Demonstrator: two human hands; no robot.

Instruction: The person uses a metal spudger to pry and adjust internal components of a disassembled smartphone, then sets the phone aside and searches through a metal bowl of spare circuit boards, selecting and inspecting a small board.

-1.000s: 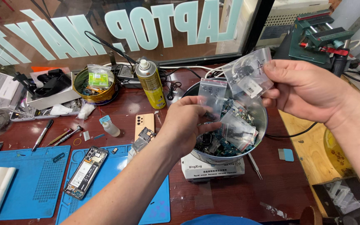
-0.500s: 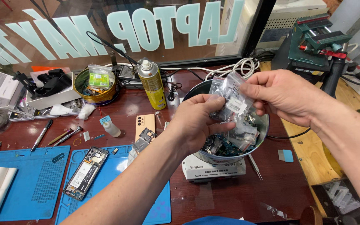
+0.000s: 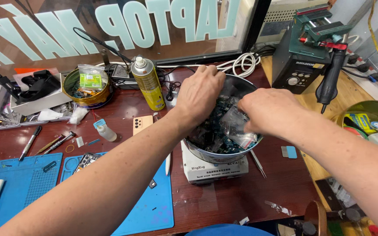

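Two hands: both are digging into a round metal tin (image 3: 206,154) packed with small circuit boards and clear plastic bags.
Left hand (image 3: 200,94): it is reaching over the tin's far side, fingers curled down among the parts; whether it is gripping anything cannot be told.
Right hand (image 3: 267,111): it is closing on a clear plastic bag (image 3: 235,126) at the tin's right side.
Handling: the bags are looking light, limp and slippery, best pinched at a top edge; the boards are stiff, thin and likely fragile.
Tin: it is sitting on a white box-shaped device (image 3: 215,168).
Surface: a dark red bench is carrying blue work mats (image 3: 145,209), a yellow spray can (image 3: 147,83) and a hot-air station (image 3: 298,65).
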